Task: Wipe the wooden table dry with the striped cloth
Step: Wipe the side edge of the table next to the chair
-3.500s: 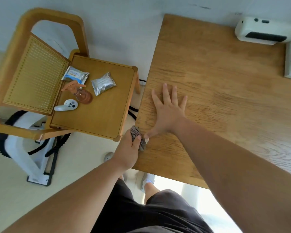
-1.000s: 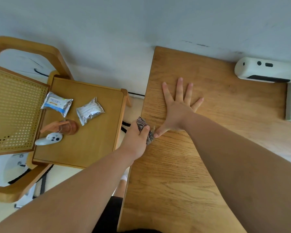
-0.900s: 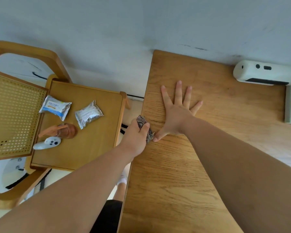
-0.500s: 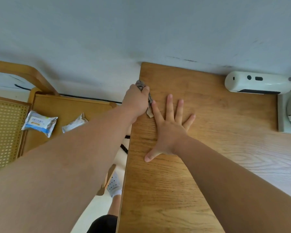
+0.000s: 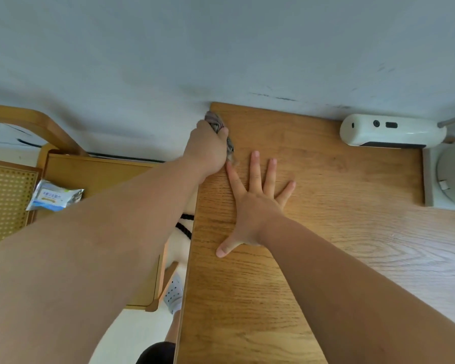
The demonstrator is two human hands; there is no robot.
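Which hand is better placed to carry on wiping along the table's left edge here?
Left. The left hand is closed around the striped cloth at the far left corner of the wooden table. The right hand lies flat and spread on the tabletop, empty, apparently bracing.

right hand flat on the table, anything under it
Only bare wooden table shows around the spread right hand. The striped cloth is bunched in the left hand. The patch under the palm is covered.

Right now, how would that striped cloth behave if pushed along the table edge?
Likely floppy: the striped cloth is bunched in the left hand, with a loose end trailing by the fingers. Probably light, and it should drag rather than roll on the wooden table.
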